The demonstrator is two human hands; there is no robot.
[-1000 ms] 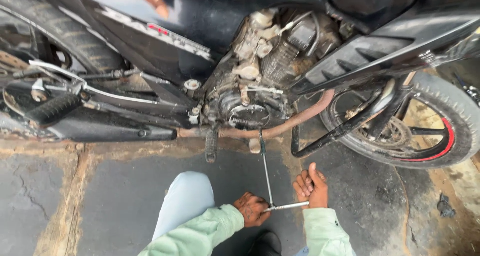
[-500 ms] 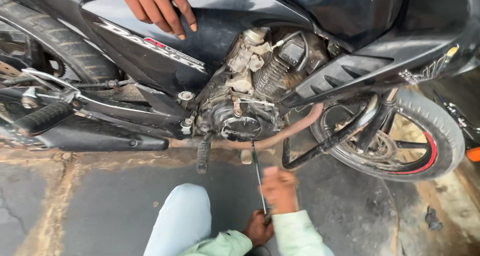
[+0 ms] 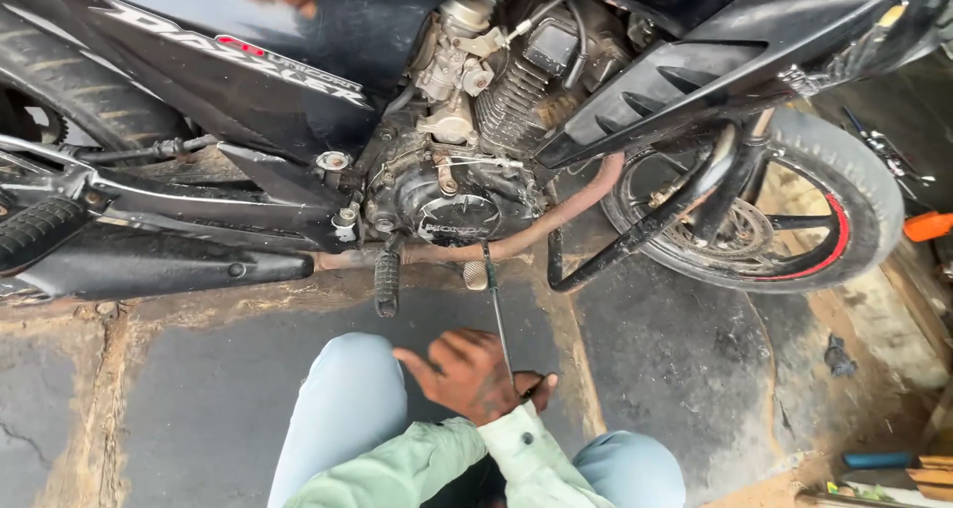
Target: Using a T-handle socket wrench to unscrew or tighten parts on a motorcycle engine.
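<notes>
Our right hand (image 3: 467,374) lies loosely open over the left hand (image 3: 531,387). The left grips the long T-handle wrench (image 3: 496,310). Its tip meets the motorcycle engine (image 3: 457,215) above our hands.

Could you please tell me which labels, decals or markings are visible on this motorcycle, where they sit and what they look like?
Slanted silver-white lettered decal with a small red patch: on the black side panel, upper left.
Raised embossed marking on the round black engine cover: centre, above the rusty exhaust pipe.
No packages, signs or screens are in view.

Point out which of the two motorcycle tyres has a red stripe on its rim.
The front tyre at right: its black rim carries a red stripe. The rear tyre at far left shows no red.
</notes>
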